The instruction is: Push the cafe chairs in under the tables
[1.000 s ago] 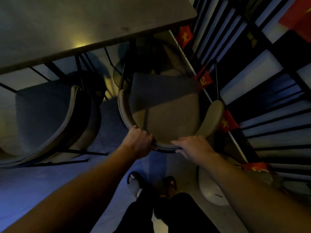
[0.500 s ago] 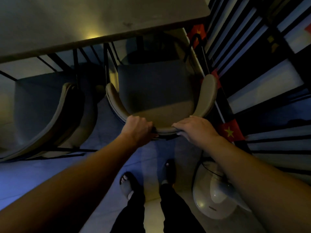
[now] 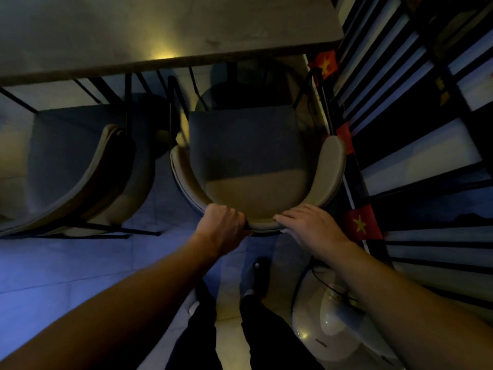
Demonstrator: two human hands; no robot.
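Since a second ago the chair (image 3: pixel 256 166) has slid forward and turned straight, so its seat front now sits closer to the near edge of the table (image 3: pixel 149 30). I hold the chair by the top of its curved back. My left hand (image 3: pixel 222 227) is curled tight around the back rim. My right hand (image 3: pixel 309 225) lies flatter on the rim, fingers spread and pressing on top of it.

This chair is not all the way in yet. Most of the seat sticks out on my side of the table's near edge, and the front of the seat is in the table's shadow. It is close to the table's right corner, just beside the dark railing (image 3: pixel 416 108) with the little red flags (image 3: pixel 360 222).

Next to it on the left is another chair (image 3: pixel 80 166). It looks turned a bit sideways and it sticks out too, but the light is dim, so I am not sure how far under it goes. I think both chairs need more pushing.
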